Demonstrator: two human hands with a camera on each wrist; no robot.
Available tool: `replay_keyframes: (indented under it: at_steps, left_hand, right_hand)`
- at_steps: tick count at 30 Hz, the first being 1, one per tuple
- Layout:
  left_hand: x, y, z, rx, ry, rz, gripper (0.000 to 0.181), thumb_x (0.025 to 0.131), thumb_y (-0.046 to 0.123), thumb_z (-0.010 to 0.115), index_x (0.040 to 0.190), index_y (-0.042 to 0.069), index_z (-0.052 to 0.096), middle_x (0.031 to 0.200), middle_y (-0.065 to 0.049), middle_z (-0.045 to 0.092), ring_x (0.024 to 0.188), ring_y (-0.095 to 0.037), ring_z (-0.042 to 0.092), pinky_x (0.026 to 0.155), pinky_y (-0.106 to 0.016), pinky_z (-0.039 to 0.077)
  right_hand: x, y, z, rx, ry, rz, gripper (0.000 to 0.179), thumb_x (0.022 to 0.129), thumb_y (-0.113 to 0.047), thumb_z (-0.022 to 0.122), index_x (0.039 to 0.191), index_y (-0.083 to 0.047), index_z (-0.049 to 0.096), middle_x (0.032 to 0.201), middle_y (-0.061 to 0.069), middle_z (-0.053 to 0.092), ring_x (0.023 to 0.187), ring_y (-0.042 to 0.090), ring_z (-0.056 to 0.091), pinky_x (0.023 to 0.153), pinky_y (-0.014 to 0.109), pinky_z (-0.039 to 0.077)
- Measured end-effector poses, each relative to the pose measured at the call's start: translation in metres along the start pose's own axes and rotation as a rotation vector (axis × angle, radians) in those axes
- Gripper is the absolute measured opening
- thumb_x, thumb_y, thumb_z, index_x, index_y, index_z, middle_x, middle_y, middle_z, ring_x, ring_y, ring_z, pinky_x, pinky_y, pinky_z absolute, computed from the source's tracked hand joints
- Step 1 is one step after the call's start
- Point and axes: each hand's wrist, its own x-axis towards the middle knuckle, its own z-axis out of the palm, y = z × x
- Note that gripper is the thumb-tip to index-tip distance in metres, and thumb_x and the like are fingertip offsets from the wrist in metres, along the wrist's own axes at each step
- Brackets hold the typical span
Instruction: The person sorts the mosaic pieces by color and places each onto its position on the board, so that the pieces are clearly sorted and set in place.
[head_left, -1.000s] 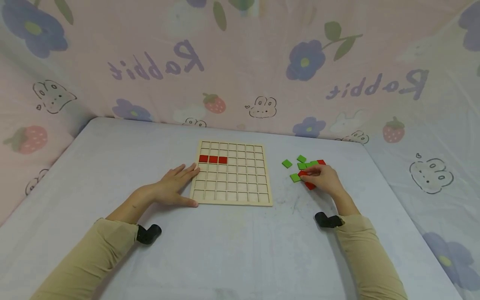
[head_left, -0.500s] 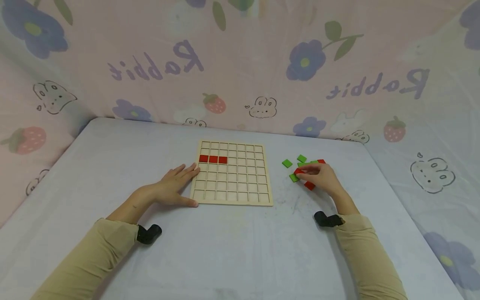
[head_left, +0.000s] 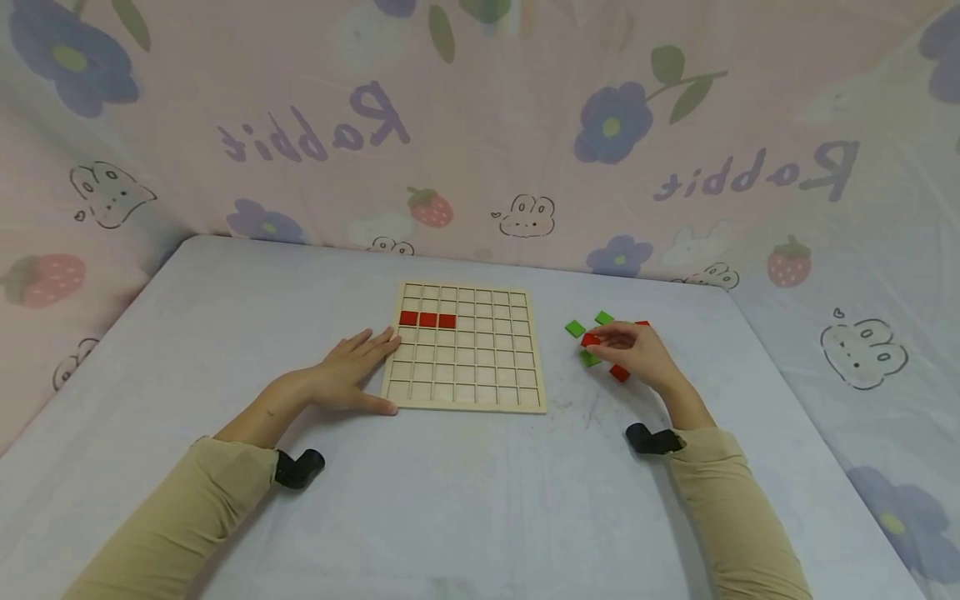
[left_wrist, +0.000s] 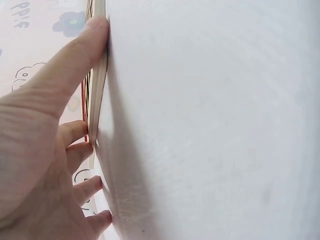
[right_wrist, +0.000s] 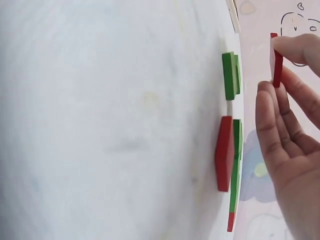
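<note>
A wooden grid board (head_left: 465,367) lies mid-table, with three red tiles (head_left: 427,320) side by side in its third row from the back. My left hand (head_left: 347,371) rests at the board's left edge, fingers spread; the left wrist view has the thumb (left_wrist: 75,62) and two fingertips touching the board's side (left_wrist: 97,85). Between thumb and fingers my right hand (head_left: 637,354) pinches a red square tile (right_wrist: 276,60), raised off the table. Under and around that hand lie green tiles (head_left: 575,328) and another red tile (head_left: 619,373); the hand hides part of the group.
A white cloth covers the table (head_left: 465,500). Behind it hangs a printed fabric backdrop (head_left: 465,150) with rabbits and flowers. Black wrist-worn pieces (head_left: 298,468) sit at both sleeve cuffs. One red tile (head_left: 642,323) peeks out behind the right hand.
The right hand has lifted the red tile from the loose pile and moved it slightly left. My left hand and the board have stayed put.
</note>
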Motion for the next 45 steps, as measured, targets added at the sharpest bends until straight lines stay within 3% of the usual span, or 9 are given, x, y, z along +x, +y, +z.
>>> replay_keyframes:
  at_steps: [5, 15, 30, 32, 36, 45]
  left_hand:
    - [-0.001, 0.0, -0.001, -0.001, -0.001, -0.006, 0.101, 0.081, 0.048, 0.072, 0.152, 0.002, 0.017, 0.16, -0.019, 0.007, 0.145, -0.047, 0.0, 0.114, -0.065, 0.002]
    - [0.0, 0.0, 0.0, 0.004, 0.001, -0.013, 0.102, 0.08, 0.049, 0.072, 0.153, 0.003, 0.017, 0.16, -0.019, 0.008, 0.145, -0.047, 0.0, 0.114, -0.065, 0.003]
    - [0.0, 0.001, 0.0, 0.003, -0.002, -0.021, 0.102, 0.08, 0.048, 0.073, 0.152, 0.003, 0.017, 0.16, -0.019, 0.008, 0.145, -0.047, 0.0, 0.114, -0.064, 0.002]
    - [0.0, 0.002, 0.0, 0.0, -0.004, -0.022, 0.102, 0.08, 0.048, 0.073, 0.152, 0.002, 0.017, 0.16, -0.02, 0.008, 0.145, -0.047, 0.001, 0.114, -0.065, 0.002]
    - [-0.001, 0.003, 0.0, -0.004, -0.006, -0.031, 0.102, 0.08, 0.047, 0.073, 0.152, 0.001, 0.017, 0.16, -0.02, 0.008, 0.145, -0.047, 0.001, 0.114, -0.065, 0.002]
    - [-0.001, 0.002, -0.001, 0.003, -0.007, -0.014, 0.102, 0.081, 0.048, 0.073, 0.152, 0.002, 0.017, 0.16, -0.02, 0.008, 0.144, -0.048, 0.001, 0.114, -0.065, 0.003]
  right_hand:
    - [0.003, -0.001, 0.003, 0.003, 0.001, -0.022, 0.039, 0.085, -0.022, 0.074, 0.117, -0.001, 0.065, 0.098, 0.01, 0.068, 0.081, 0.003, 0.062, 0.072, 0.016, 0.053]
    - [0.01, -0.012, 0.01, 0.001, -0.011, -0.023, 0.038, 0.084, -0.025, 0.075, 0.115, -0.003, 0.066, 0.101, 0.014, 0.065, 0.084, 0.013, 0.061, 0.073, 0.018, 0.052]
    - [0.024, -0.027, 0.021, -0.013, -0.018, -0.072, 0.037, 0.085, -0.028, 0.074, 0.116, -0.008, 0.067, 0.103, 0.009, 0.068, 0.09, 0.008, 0.063, 0.078, 0.016, 0.05]
    - [0.021, -0.041, 0.023, -0.009, -0.034, -0.071, 0.037, 0.086, -0.025, 0.073, 0.117, -0.006, 0.067, 0.105, 0.011, 0.068, 0.093, 0.013, 0.063, 0.079, 0.018, 0.05]
    - [0.024, -0.05, 0.029, 0.0, -0.052, -0.09, 0.035, 0.087, -0.021, 0.072, 0.117, -0.005, 0.066, 0.108, 0.014, 0.067, 0.096, 0.02, 0.063, 0.079, 0.019, 0.05]
    - [0.038, -0.047, 0.039, 0.012, -0.045, -0.091, 0.037, 0.086, -0.025, 0.073, 0.117, -0.006, 0.067, 0.112, 0.014, 0.067, 0.099, 0.024, 0.063, 0.084, 0.026, 0.05]
